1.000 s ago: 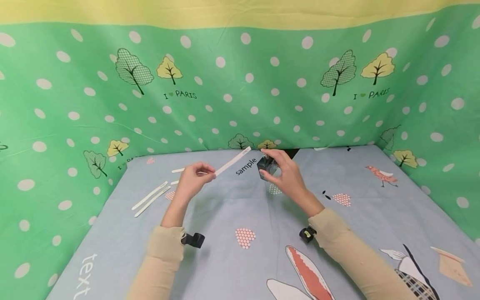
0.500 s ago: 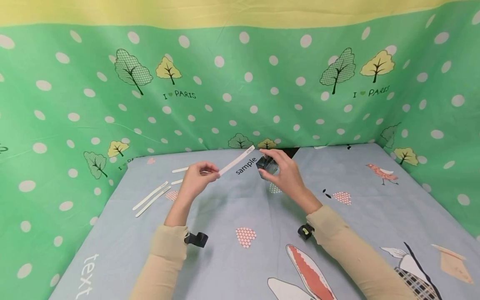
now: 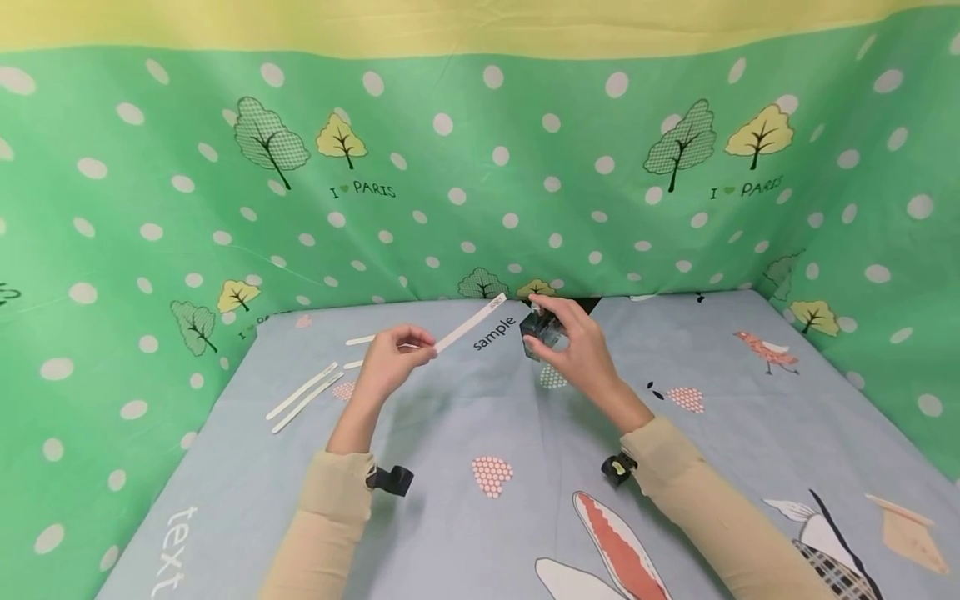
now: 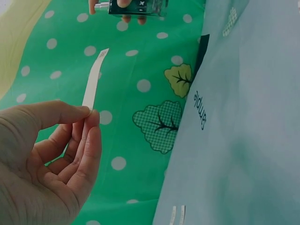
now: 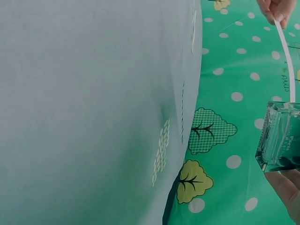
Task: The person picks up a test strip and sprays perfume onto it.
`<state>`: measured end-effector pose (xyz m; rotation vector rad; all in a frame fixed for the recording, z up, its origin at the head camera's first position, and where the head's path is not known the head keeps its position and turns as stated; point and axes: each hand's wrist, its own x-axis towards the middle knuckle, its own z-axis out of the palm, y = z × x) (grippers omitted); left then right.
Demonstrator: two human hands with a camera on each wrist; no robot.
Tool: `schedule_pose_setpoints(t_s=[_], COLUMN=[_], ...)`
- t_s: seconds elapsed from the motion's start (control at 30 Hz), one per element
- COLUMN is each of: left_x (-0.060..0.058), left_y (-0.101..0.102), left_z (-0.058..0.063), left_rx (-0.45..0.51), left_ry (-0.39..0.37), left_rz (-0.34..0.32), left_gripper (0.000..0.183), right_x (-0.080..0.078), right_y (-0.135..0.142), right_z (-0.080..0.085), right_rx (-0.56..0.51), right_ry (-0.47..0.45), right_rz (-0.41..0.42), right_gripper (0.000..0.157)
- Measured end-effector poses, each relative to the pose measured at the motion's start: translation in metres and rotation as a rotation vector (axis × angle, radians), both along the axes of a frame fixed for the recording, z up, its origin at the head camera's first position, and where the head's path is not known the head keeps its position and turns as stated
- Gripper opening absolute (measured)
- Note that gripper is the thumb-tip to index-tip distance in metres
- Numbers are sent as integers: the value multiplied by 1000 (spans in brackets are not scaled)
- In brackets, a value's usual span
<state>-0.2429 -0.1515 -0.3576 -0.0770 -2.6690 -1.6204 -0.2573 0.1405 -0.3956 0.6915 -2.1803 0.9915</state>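
My left hand (image 3: 395,354) pinches the lower end of a white paper test strip (image 3: 472,322) between thumb and fingers. The strip (image 4: 93,86) slants up and away, slightly bent, with small print near its far tip. In my right hand (image 3: 577,343) is a dark, clear glass perfume bottle (image 3: 529,328), raised above the table. My index finger lies at the bottle's top, by the silver spray nozzle (image 4: 101,6); the thumb is at its base. A gap separates strip and nozzle. In the right wrist view the bottle's glass (image 5: 281,136) shows faint lettering.
Several more white strips lie at the left of the table: a pair (image 3: 303,394) in front, others (image 3: 360,340) partly behind my left hand. The blue-grey printed cloth (image 3: 450,542) covers the table. A green dotted curtain (image 3: 480,217) closes the back and sides.
Over the last second, my left hand has moved very slightly right with the strip. My right hand and the bottle have shifted a little to the right. Both grips stay the same.
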Motion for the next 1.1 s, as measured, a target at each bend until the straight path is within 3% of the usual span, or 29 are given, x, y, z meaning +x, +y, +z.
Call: schedule_pose_setpoints(t_s=[1.1], left_x=[5], left_y=[-52], left_z=[-12], left_rx=[-120], left_ry=[-22], left_rz=[89], left_gripper=[20], right_x=[2], right_y=[10], right_z=[1], right_rx=[-42], right_ry=[-1], right_rz=[19], right_gripper=[60])
